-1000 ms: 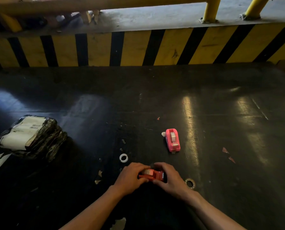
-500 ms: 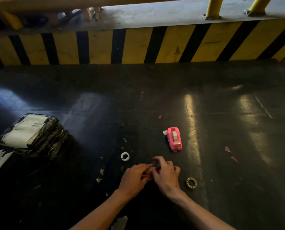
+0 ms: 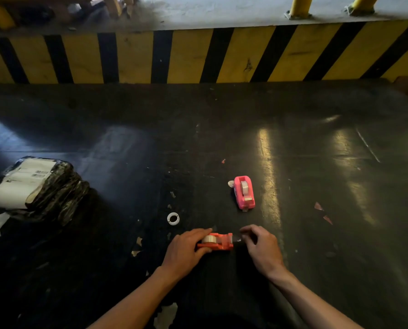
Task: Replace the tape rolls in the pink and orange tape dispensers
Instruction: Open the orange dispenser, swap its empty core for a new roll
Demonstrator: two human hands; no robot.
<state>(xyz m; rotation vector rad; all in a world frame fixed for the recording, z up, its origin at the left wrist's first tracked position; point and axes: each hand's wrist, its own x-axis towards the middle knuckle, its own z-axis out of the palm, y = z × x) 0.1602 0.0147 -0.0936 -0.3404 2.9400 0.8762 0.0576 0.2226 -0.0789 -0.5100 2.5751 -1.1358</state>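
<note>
The orange tape dispenser (image 3: pixel 219 243) lies on its side on the dark table (image 3: pixel 293 162), close to me, with a clear tape roll (image 3: pixel 208 238) seated in it. My left hand (image 3: pixel 185 251) grips its left end around the roll. Just right of the dispenser's cutter end, my right hand (image 3: pixel 262 248) pinches the loose end of the tape (image 3: pixel 237 239). The pink tape dispenser (image 3: pixel 244 192) stands apart, farther back, with a roll inside it. A white empty core ring (image 3: pixel 173 218) lies to the left of both.
A black plastic-wrapped package with white labels (image 3: pixel 34 186) sits at the left edge. Small paper scraps (image 3: pixel 136 245) dot the surface near my left arm. A yellow-and-black striped barrier (image 3: pixel 198 55) closes off the far side.
My right hand has come off the top of the orange dispenser and moved right, drawing the tape end out. The dispenser and its roll are now uncovered. The tape ring at the right is now out of sight.
</note>
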